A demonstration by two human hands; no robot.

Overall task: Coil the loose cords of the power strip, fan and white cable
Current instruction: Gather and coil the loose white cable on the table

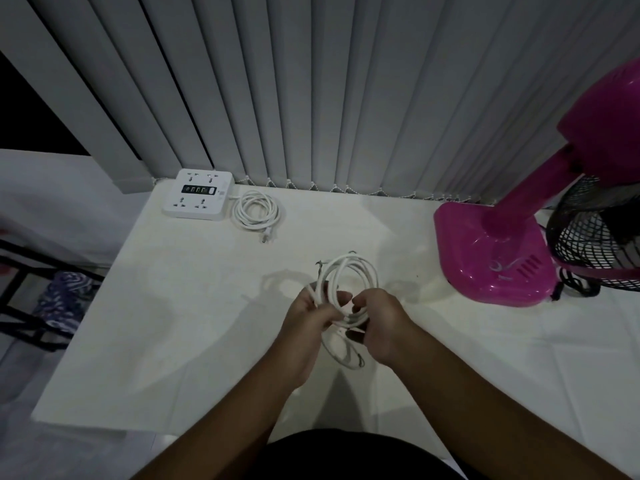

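Both my hands hold a white cable [360,271] wound in loops above the middle of the white table [173,323]. My left hand [308,320] grips the left side of the bundle and my right hand [377,323] grips its lower right side; a loose end hangs below. At the back left lies a white power strip [199,195] with its cord [254,211] coiled beside it, plug toward me. A pink fan [502,251] stands at the right; its black cord [568,285] lies bunched by the base.
Grey vertical blinds [311,98] hang behind the table. The fan's black grille [595,233] leans over the right side. A dark rack with patterned cloth [59,303] stands left of the table's edge.
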